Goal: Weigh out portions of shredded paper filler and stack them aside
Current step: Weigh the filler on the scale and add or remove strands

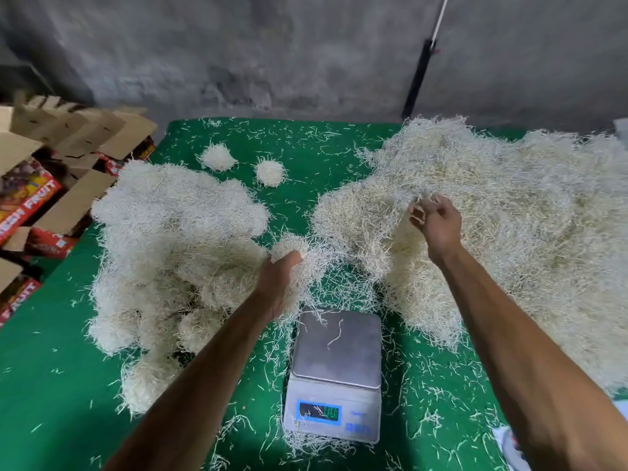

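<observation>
paper shreds, light and springy: our left hand cups a wad, our right hand pinches strands from the pile; we grab loosely.

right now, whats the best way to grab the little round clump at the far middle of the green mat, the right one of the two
Cup the small clump from above with spread fingers closing under its sides. It is a loose round ball of shreds sitting alone on the green mat, apart from its neighbour, so pinching a few strands would likely pull it apart.
</observation>
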The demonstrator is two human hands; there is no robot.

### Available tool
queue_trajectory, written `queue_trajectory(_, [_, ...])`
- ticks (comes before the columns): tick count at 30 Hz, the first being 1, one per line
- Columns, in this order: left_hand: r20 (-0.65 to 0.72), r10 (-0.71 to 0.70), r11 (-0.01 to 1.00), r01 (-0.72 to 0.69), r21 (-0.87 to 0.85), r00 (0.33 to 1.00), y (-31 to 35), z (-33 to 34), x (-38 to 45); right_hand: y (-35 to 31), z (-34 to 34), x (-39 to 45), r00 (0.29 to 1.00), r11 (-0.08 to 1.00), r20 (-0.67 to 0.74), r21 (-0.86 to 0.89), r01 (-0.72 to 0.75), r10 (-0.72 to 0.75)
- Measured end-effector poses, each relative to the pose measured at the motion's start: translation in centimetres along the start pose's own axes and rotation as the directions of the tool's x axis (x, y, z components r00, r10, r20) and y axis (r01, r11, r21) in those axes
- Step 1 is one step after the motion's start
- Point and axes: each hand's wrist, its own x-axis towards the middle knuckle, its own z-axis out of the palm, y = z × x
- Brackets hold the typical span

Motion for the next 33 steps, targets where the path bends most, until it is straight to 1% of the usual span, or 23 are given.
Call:
queue_trajectory(3, [0.049, 0.006, 1.0, -0.005, -0.025, 0.999, -0.3, 1.3, -0.6, 1.5, -1.1, -1.2, 0.999, 0.992, 0.016, -0.121, -0.041, 0.044])
queue_trajectory(5, [0.082, 0.033, 0.999, -0.031, -0.036, 0.996, -0.3, 2.0, -0.8, 2.8, -1.5, -2.5, 0.998, 0.961, -0.043, -0.269, -0.06, 0.05])
queue_trajectory(6, [0.105, 0.046, 0.998, -0.04, -0.055, 0.993, -0.2, 2.2, -1.1, 3.3, -1.5, -3.3, 0.995, 0.941, -0.094, -0.334, -0.045, 0.014])
queue_trajectory(8, [0.17, 0.061, 0.994, -0.044, -0.102, 0.984, 0.0, 2.6, -1.8, 3.8, -1.0, -5.4, 0.972, 0.92, -0.204, -0.391, 0.031, -0.119])
queue_trajectory(9, [0.201, 0.064, 0.992, -0.041, -0.118, 0.978, 0.0, 2.8, -2.3, 3.8, -0.7, -6.6, 0.956, 0.912, -0.228, -0.402, 0.08, -0.184])
queue_trajectory(10, [0.228, 0.069, 0.993, -0.044, -0.11, 0.971, 0.1, 2.9, -2.7, 3.8, -0.2, -7.8, 0.954, 0.91, -0.204, -0.395, 0.124, -0.219])
queue_trajectory(11, [0.251, 0.064, 0.996, -0.045, -0.084, 0.966, 0.1, 3.2, -3.1, 3.6, 0.5, -9.2, 0.971, 0.926, -0.124, -0.347, 0.15, -0.203])
queue_trajectory(12, [0.265, 0.051, 0.998, -0.039, -0.052, 0.963, 0.2, 3.2, -3.7, 3.4, 1.4, -11.0, 0.99, 0.95, 0.014, -0.28, 0.137, -0.138])
queue_trajectory(13, [0.28, 0.029, 1.0, -0.027, -0.011, 0.96, 0.0, 3.3, -4.0, 3.2, 2.2, -12.5, 0.981, 0.96, 0.176, -0.253, 0.119, -0.075])
queue_trajectory(14, [0.318, 0.01, 1.0, -0.017, 0.02, 0.948, -0.1, 3.2, -4.6, 3.3, 2.9, -14.0, 0.946, 0.953, 0.322, -0.274, 0.129, -0.036])
queue_trajectory(16, [0.44, -0.033, 0.999, 0.015, 0.043, 0.897, -0.8, 2.8, -5.4, 3.9, 4.3, -16.6, 0.854, 0.914, 0.52, -0.346, 0.213, -0.002])
queue_trajectory(18, [0.484, -0.092, 0.988, 0.141, -0.066, 0.87, -1.0, 2.3, -5.7, 4.9, 5.1, -18.6, 0.787, 0.847, 0.616, -0.393, 0.357, -0.046])
queue_trajectory(19, [0.535, -0.101, 0.972, 0.198, -0.126, 0.839, -1.1, 1.9, -5.8, 5.7, 5.2, -19.2, 0.77, 0.796, 0.634, -0.427, 0.429, -0.074])
queue_trajectory(20, [0.602, -0.106, 0.939, 0.28, -0.203, 0.791, -1.2, 1.5, -6.1, 6.5, 5.2, -19.5, 0.765, 0.751, 0.639, -0.465, 0.468, -0.082])
queue_trajectory(21, [0.628, -0.083, 0.911, 0.314, -0.268, 0.774, -1.7, 1.3, -6.3, 7.1, 5.0, -19.6, 0.778, 0.722, 0.623, -0.502, 0.477, -0.081])
queue_trajectory(22, [0.637, -0.111, 0.888, 0.364, -0.281, 0.763, -2.4, 1.0, -6.2, 7.6, 4.8, -19.7, 0.812, 0.708, 0.579, -0.543, 0.452, -0.075])
queue_trajectory(24, [0.541, -0.143, 0.962, 0.246, -0.122, 0.829, -4.0, 0.5, -6.4, 8.3, 4.6, -19.9, 0.906, 0.701, 0.419, -0.63, 0.334, -0.056])
queue_trajectory(26, [0.359, -0.051, 0.997, 0.029, 0.065, 0.932, -6.1, -0.2, -6.4, 8.9, 4.9, -20.2, 0.968, 0.666, 0.245, -0.715, 0.215, -0.05])
queue_trajectory(27, [0.292, 0.006, 0.995, -0.034, 0.091, 0.956, -7.1, -0.8, -6.2, 9.2, 5.1, -20.6, 0.984, 0.652, 0.169, -0.741, 0.161, -0.051])
queue_trajectory(28, [0.271, 0.037, 0.994, -0.062, 0.086, 0.962, -8.3, -1.3, -6.0, 9.7, 5.3, -21.1, 0.991, 0.65, 0.125, -0.75, 0.123, -0.042])
queue_trajectory(30, [0.329, 0.055, 0.992, -0.09, 0.094, 0.943, -9.7, -2.2, -6.2, 10.6, 5.2, -21.9, 0.993, 0.671, 0.114, -0.738, 0.073, 0.017])
queue_trajectory(32, [0.387, 0.067, 0.958, -0.167, 0.233, 0.92, -10.6, -2.9, -6.8, 11.1, 4.7, -22.7, 0.976, 0.665, 0.178, -0.745, 0.048, 0.128])
queue_trajectory(33, [0.379, 0.072, 0.935, -0.195, 0.296, 0.922, -11.1, -3.0, -7.1, 11.2, 4.3, -23.0, 0.965, 0.654, 0.202, -0.755, 0.047, 0.164])
